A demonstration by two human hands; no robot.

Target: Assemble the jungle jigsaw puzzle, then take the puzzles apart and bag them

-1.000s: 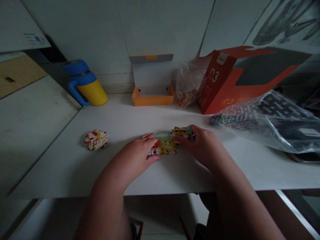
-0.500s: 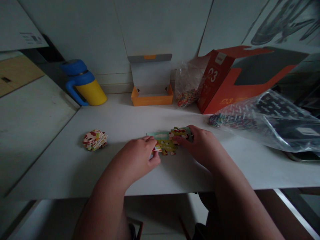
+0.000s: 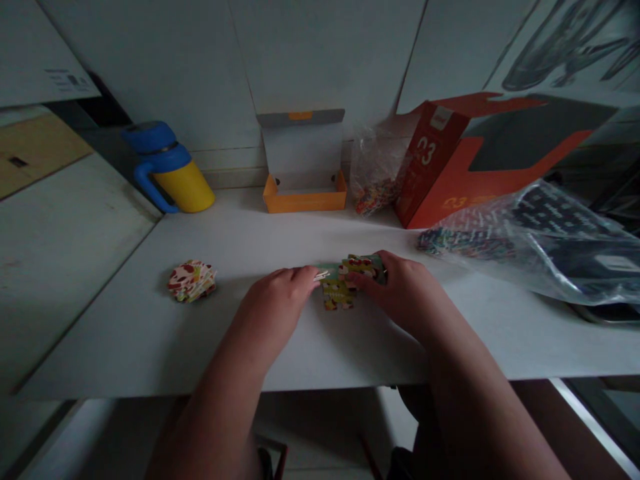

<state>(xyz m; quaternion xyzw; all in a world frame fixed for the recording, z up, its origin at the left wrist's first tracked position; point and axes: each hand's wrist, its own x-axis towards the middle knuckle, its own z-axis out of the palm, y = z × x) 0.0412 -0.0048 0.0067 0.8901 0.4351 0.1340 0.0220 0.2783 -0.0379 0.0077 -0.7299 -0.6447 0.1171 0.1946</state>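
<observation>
Green and yellow joined puzzle pieces [image 3: 337, 293] lie on the white table between my hands. My left hand [image 3: 285, 290] pinches a few thin puzzle pieces [image 3: 321, 275], seen nearly edge-on, over the left side of the joined ones. Its fingertips are partly hidden behind the hand. My right hand [image 3: 395, 280] is closed around a small stack of puzzle pieces [image 3: 361, 265], thumb in front, just at the right of the joined pieces. Off to the left sits a loose pile of puzzle pieces [image 3: 192, 280] with red, cream and green prints.
At the back stand a blue and yellow jug [image 3: 183, 183], an open orange box [image 3: 305, 201], a clear bag of colourful bits [image 3: 375, 193] and a large red box [image 3: 440, 163]. A plastic bag [image 3: 550, 240] spreads over the right side. The table's front edge [image 3: 340, 389] runs below my forearms.
My left hand has lifted and turned, so the pieces in it moved up and now show edge-on. The right hand has stayed in place with its stack.
</observation>
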